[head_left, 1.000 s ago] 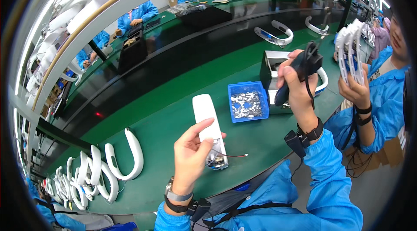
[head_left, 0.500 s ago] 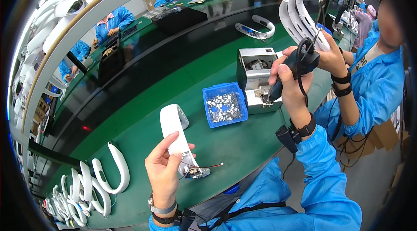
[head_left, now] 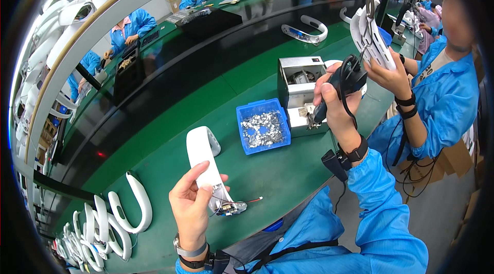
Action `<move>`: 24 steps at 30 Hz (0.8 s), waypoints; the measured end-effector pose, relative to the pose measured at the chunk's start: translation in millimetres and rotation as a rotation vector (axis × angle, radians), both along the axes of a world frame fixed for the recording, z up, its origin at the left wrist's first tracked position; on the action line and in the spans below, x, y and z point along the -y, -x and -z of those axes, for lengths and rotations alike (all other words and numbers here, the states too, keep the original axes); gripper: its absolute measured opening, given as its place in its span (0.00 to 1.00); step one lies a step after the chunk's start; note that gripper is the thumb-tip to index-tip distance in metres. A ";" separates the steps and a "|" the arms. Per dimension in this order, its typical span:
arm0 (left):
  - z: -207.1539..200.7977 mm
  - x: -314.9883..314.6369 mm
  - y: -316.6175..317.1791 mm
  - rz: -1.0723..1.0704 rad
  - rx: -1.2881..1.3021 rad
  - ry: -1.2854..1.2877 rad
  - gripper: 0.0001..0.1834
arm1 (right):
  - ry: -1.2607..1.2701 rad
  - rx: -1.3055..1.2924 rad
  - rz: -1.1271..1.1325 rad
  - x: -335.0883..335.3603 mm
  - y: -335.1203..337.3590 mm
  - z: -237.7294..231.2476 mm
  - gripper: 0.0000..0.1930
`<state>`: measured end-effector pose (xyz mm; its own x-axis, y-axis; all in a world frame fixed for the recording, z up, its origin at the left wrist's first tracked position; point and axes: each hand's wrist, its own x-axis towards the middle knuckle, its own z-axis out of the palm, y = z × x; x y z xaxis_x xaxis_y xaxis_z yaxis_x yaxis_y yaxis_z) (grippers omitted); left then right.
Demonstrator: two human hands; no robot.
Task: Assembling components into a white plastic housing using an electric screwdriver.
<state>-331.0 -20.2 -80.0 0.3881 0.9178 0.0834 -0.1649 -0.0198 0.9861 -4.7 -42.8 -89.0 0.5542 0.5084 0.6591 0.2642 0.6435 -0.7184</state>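
My left hand (head_left: pixel 189 204) grips a white U-shaped housing (head_left: pixel 200 153), thumb on top and fingers beneath. Its near end lies uncovered, showing a small circuit board (head_left: pixel 229 207) and thin wires, one with a white plug. Raised at the right, my right hand (head_left: pixel 343 114) is wrapped round a dark electric screwdriver (head_left: pixel 350 79) with a black cable. The tool points down at the front of a metal box-shaped machine (head_left: pixel 298 92), probably a screw feeder; whether its tip touches is unclear. Left of that stands a blue bin (head_left: pixel 264 149) full of small metallic parts.
Several white U-shaped housings (head_left: pixel 139 207) lie at the left, and another (head_left: pixel 309 32) is on the far side. At the right, a co-worker's hand (head_left: pixel 388 75) holds a stack of white curved pieces (head_left: pixel 370 39). A dark belt (head_left: pixel 170 104) runs along the green table (head_left: pixel 267 186).
The co-worker's hand has shifted right and down with the white pieces, away from my right hand. My right hand with the screwdriver has moved slightly left; my left hand keeps its hold.
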 end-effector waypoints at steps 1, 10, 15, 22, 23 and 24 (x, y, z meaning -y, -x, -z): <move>0.4 0.3 -0.3 -0.002 0.000 0.005 0.22 | -0.018 -0.026 -0.041 2.1 -2.2 0.9 0.18; -2.2 0.8 3.2 0.042 0.028 0.012 0.21 | 0.010 -0.079 -0.093 -1.5 -5.6 0.2 0.19; -3.5 -0.8 4.1 0.042 0.043 0.007 0.21 | 0.096 -0.110 -0.105 -3.3 -2.9 -6.7 0.18; -4.6 -0.5 2.8 0.038 0.030 0.000 0.21 | 0.139 -0.176 -0.285 11.9 25.0 -29.6 0.19; -4.6 0.0 3.9 0.020 0.014 -0.010 0.21 | 0.126 -0.155 -0.359 17.3 34.7 -41.2 0.21; -5.2 0.2 3.6 0.026 0.017 -0.014 0.21 | 0.089 -0.084 -0.422 16.9 41.2 -44.8 0.26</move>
